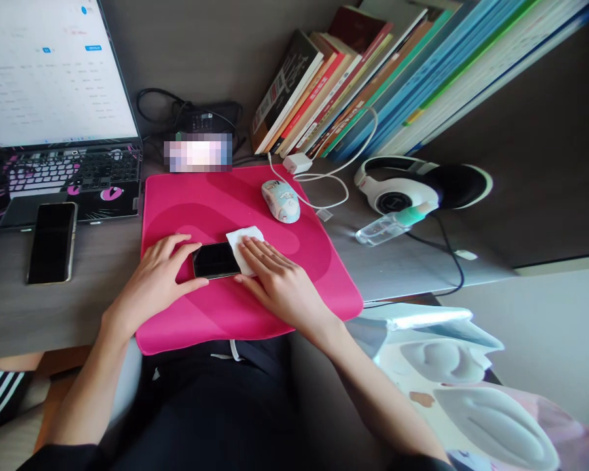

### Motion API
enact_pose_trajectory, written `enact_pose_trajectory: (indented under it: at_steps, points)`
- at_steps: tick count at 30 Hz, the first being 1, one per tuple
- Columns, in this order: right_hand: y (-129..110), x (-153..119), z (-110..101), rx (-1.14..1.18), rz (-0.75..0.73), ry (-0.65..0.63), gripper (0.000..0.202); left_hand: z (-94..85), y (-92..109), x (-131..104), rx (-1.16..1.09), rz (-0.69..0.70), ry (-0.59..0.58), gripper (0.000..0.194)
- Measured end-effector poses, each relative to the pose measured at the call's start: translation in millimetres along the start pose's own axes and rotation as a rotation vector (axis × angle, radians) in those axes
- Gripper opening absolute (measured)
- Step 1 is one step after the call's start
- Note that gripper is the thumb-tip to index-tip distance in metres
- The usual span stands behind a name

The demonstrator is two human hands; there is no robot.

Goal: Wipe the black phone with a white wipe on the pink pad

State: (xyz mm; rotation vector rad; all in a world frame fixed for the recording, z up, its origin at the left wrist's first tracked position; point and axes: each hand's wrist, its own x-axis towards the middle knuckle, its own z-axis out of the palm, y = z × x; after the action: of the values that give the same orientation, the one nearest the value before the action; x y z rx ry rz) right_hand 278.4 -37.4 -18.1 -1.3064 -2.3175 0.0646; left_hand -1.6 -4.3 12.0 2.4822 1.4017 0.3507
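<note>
A smartphone (216, 260) with a dark screen lies face up on a pink desk mat (211, 314). My left hand (160, 278) holds its left end, index finger at the upper edge and thumb at the lower edge. Under the fingers of my right hand (279, 278) is a white tissue (243, 241), pressed against the phone's right end, which it covers. The right thumb rests near the phone's lower edge. A patterned mouse (281, 201) sits on the mat above my right hand.
At the left are an open laptop (63, 176) and a second phone (52, 242). Behind the mat stand books (304, 98) and a white charger (298, 163) with its cable. A clear spray bottle (385, 227) leans by white headphones (397, 190). A bag (422, 320) lies lower right.
</note>
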Motion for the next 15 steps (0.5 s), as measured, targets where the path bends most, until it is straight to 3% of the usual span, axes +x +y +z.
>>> enact_pose_trajectory:
  at_steps: [5, 15]
  points:
    - [-3, 2, 3, -0.006, -0.011, 0.008, 0.061, -2.1, 3, 1, 0.05, -0.002, -0.003, 0.062]
    - [-35, -15, -19, -0.137, -0.054, -0.05, 0.057, 0.2, 3, 1, 0.026, -0.006, 0.008, 0.06]
